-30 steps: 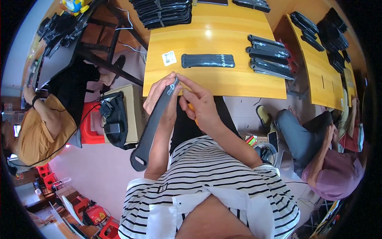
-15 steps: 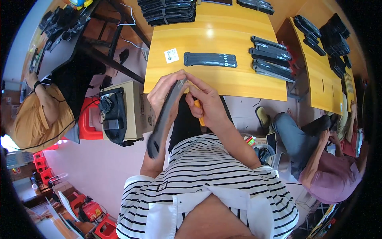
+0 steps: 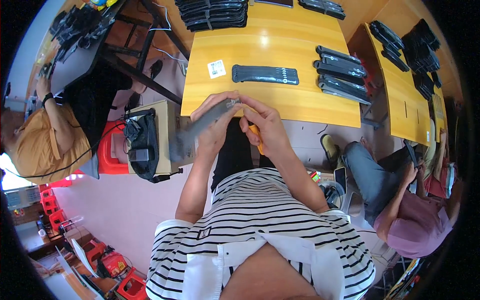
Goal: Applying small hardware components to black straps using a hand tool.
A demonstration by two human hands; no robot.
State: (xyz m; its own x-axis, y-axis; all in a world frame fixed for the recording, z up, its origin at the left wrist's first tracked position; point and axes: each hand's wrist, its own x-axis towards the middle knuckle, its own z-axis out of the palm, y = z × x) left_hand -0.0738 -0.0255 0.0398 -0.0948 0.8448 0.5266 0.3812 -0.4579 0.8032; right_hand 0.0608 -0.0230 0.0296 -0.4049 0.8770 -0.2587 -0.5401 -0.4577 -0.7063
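Note:
My left hand [image 3: 214, 136] is closed around one end of a flat black strip [image 3: 212, 116] with pale printing; its far end is smeared by motion. Close beside it, my right hand [image 3: 272, 131] grips a tool with an orange handle [image 3: 256, 134], whose working end I cannot make out. The fingertips of both hands meet near the printed end of the strip. Beyond my hands, a row of similar black strips [image 3: 265, 74] lies overlapped on the yellow table [image 3: 290, 107]. A white label with a square code [image 3: 216, 69] lies to their left.
Several bundles of black strips [image 3: 341, 75] lie at the table's right edge, and a tall black stack [image 3: 212, 14] stands at the back left. A cardboard box [image 3: 167, 132] with a black bag is on my left. People sit at both sides, one in pink [image 3: 412, 220].
The strip's free end has swung up and to the left, from pointing toward me to pointing sideways. My right hand and the orange-handled tool have shifted slightly rightward.

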